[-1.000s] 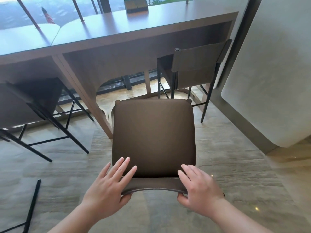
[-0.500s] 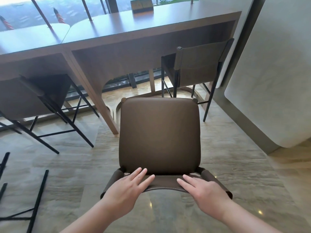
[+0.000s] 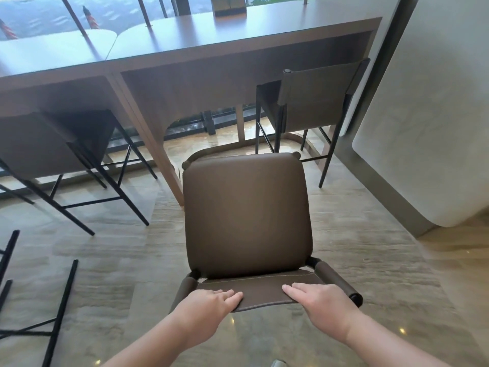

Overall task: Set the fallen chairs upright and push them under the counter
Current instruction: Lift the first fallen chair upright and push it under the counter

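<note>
A brown leather chair stands upright on the stone floor, its seat front close to the wooden counter and beside the counter's leg. My left hand and my right hand both lie on the top of the chair's backrest, fingers fairly straight and pointing toward each other. Both thumbs are hidden. At the far left, the thin black legs of a fallen chair lie across the floor.
One matching chair is tucked under the counter at the right, another at the left. A white rounded wall closes the right side. A small box sits on the counter by the window.
My fingers have gone from spread over the backrest's top edge to lying flat along it, pointing inward. More of the backrest and the fallen chair's legs has come into view.
</note>
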